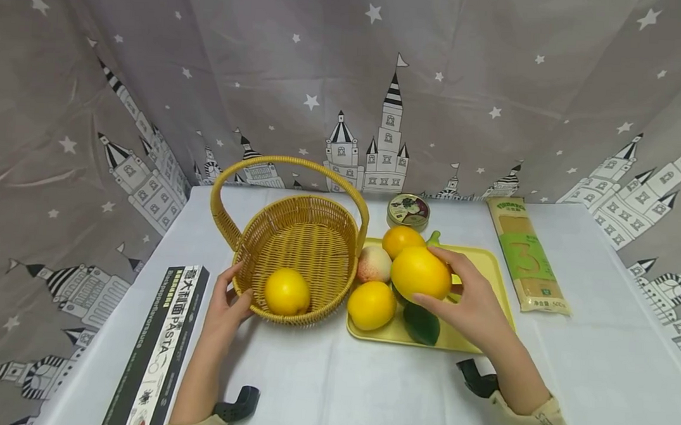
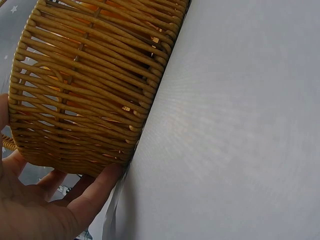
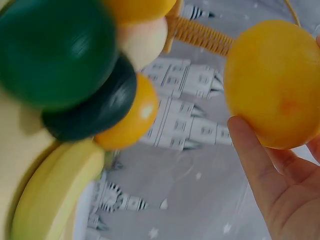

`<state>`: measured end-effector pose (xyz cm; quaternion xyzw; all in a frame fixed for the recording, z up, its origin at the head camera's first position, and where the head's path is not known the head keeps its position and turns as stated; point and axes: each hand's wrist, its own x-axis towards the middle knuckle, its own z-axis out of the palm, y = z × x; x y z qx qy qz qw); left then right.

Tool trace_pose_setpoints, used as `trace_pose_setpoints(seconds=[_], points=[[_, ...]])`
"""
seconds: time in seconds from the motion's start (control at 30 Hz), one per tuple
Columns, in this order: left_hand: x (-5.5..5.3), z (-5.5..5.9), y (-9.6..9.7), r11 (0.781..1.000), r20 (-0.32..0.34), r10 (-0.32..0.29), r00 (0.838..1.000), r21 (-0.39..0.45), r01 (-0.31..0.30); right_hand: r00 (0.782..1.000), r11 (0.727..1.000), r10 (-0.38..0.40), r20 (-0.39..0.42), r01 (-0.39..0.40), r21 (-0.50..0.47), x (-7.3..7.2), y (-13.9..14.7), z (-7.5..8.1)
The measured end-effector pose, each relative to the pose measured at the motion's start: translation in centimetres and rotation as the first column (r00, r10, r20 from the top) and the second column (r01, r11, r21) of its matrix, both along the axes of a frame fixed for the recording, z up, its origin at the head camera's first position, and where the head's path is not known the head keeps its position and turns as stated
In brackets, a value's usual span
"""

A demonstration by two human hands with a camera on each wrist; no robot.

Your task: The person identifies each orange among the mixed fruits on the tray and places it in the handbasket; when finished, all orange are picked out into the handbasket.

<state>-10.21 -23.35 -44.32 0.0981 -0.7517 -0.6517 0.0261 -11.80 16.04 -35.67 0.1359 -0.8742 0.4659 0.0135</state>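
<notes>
My left hand (image 1: 231, 299) grips the near left side of a wicker basket (image 1: 345, 295), thumb at the rim and fingers along the outer wall (image 2: 90, 100). Inside the basket lies a round yellow fruit (image 1: 287, 292). In my right hand (image 1: 468, 300) is a large yellow-orange fruit (image 1: 421, 272), held between thumb and fingers above a yellow tray (image 1: 487, 260). Seen from the right wrist, this fruit (image 3: 277, 85) has a faint reddish patch. On the tray are another yellow fruit (image 1: 372, 306), a peach (image 1: 374, 265), an orange (image 1: 402, 241), dark green produce (image 1: 421, 324) and a banana (image 3: 55, 195).
A black-and-white pasta box (image 1: 160, 344) lies left of the basket. Behind the tray stands a round tin (image 1: 408, 211), and a pasta packet (image 1: 527, 255) lies to its right. The basket's tall handle (image 1: 291, 160) arches over its opening. A grey castle-print curtain (image 1: 347, 67) hangs behind the table.
</notes>
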Motion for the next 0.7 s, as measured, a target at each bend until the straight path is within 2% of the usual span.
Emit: trace_pose_setpoints(seconds=[0.17,0.43,0.57,0.7], points=[[0.0,-0.1,-0.1,1.0,-0.01,-0.008,1.0,-0.005,0.008,0.997,0.997,0.079,-0.012,-0.079,-0.026,-0.7,-2.2,0.7],[0.0,0.0,-0.1,1.0,-0.003,-0.017,1.0,-0.004,0.017,0.98,0.979,0.199,0.0,-0.199,-0.042,-2.0,-6.2,1.1],[0.0,0.0,-0.2,1.0,0.007,-0.013,1.0,-0.003,0.013,0.972,0.972,0.236,-0.016,-0.237,-0.004,-2.9,-8.7,0.8],[0.0,0.1,-0.2,1.0,0.016,-0.017,1.0,-0.009,0.017,0.969,0.968,0.243,-0.039,-0.24,0.07,-3.8,-11.0,0.2]])
